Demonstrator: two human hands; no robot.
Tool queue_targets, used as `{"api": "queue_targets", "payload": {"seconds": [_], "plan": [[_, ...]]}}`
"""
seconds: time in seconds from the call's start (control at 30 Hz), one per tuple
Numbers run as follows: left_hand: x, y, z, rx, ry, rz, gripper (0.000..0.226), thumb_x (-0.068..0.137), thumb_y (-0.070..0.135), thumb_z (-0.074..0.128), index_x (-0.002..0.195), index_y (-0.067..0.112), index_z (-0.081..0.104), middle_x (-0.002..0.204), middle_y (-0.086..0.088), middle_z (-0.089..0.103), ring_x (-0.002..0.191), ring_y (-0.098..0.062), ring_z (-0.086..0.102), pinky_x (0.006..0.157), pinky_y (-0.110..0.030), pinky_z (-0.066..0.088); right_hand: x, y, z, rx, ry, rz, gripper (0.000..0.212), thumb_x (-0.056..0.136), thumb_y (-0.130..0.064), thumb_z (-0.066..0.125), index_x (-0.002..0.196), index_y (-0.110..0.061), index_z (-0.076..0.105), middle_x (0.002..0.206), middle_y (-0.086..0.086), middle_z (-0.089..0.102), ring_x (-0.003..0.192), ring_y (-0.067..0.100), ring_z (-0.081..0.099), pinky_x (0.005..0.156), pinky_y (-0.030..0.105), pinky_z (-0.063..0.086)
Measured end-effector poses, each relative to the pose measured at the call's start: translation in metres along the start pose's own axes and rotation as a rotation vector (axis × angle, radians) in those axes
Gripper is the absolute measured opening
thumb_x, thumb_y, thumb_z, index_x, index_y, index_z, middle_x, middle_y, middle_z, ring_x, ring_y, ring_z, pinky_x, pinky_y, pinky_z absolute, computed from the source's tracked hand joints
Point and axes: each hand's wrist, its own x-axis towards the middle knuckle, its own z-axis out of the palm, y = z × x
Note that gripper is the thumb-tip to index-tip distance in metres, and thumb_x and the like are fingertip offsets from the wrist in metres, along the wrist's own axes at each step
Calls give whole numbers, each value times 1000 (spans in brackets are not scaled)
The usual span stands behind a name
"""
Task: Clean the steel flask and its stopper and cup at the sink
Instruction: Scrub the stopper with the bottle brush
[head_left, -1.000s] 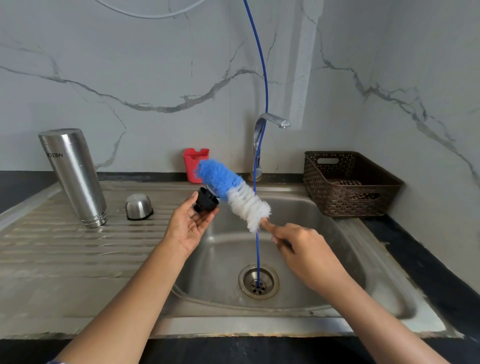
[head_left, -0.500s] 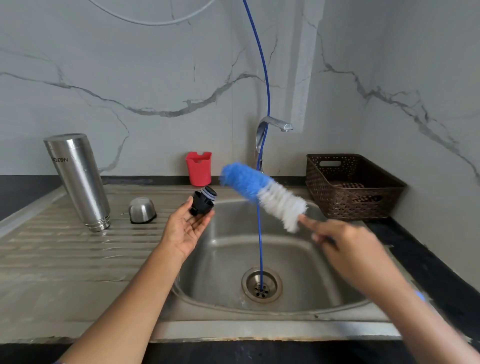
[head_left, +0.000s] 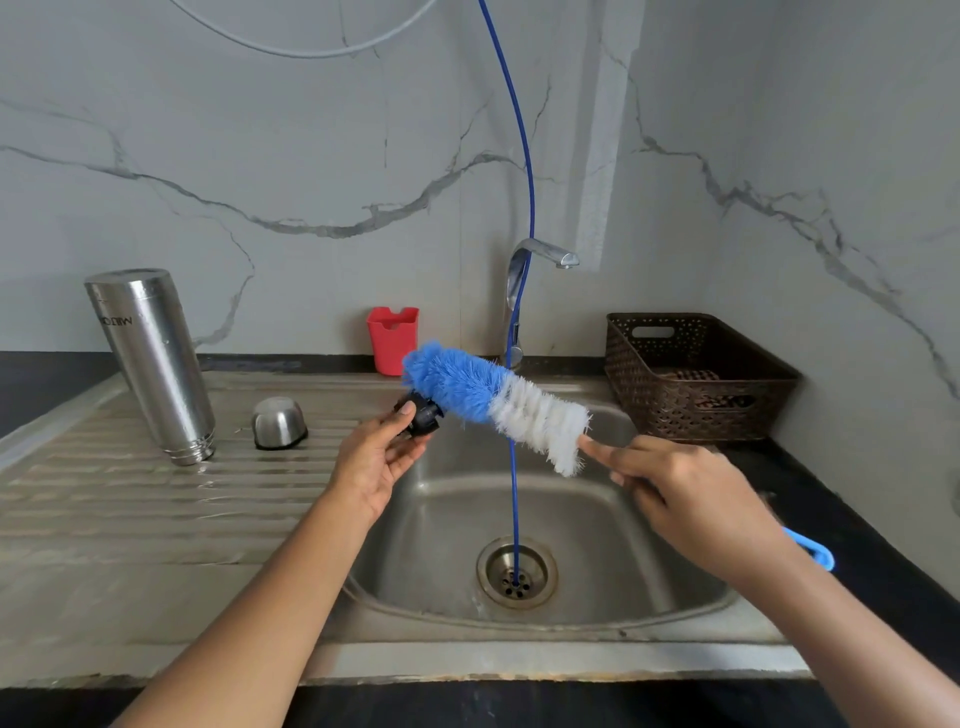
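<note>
Pinching the black stopper (head_left: 421, 414) in its fingertips above the left rim of the sink (head_left: 597, 525), the left grip (head_left: 378, 462) holds it against the blue end of the brush (head_left: 493, 401). The right grip (head_left: 693, 496) clasps the brush handle. Upside down on the draining board (head_left: 130, 512) stand the steel flask (head_left: 153, 364) and, near it, the cup (head_left: 279, 422).

Blue-white brush (head_left: 493, 402), black stopper (head_left: 420, 414), red holder (head_left: 393, 340).

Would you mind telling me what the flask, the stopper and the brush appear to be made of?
Flask: brushed steel, judging by its grey metallic sheen. Stopper: probably black plastic, matte and dark. Brush: seemingly synthetic bristles, fluffy, blue and white.
</note>
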Motion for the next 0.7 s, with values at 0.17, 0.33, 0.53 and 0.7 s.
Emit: {"api": "queue_targets", "payload": {"seconds": [0.17,0.33,0.53,0.7], "plan": [[5,4,-7,21,64,44,11,84,13,69,95,13,65,85,-4,72,77,-17,68,65,-21,56,-1,0,-17,33,-115,27,50,91,-13,55,129,-46,52,82,-13,60,79,16,61,65,36,49],[5,0,-2,63,41,71,18,81,12,72,97,12,66,82,-3,73,76,-17,67,67,-22,56,9,0,-17,12,-97,25,51,91,-12,54,130,-45,52,85,-14,59,81,15,60,66,33,48],[10,-2,-9,166,73,127,27,81,7,72,107,7,65,91,-7,69,66,-10,67,76,-29,57,-2,3,-11,-27,-87,3,53,88,-8,55,128,-42,55,78,-9,56,70,23,60,55,34,42],[5,-8,3,285,4,200,34,78,6,74,110,12,65,99,-3,70,88,-15,68,71,-24,55,10,-2,0,-88,-101,67,49,94,-18,45,134,-46,46,92,-5,59,86,26,61,66,35,45]]}}
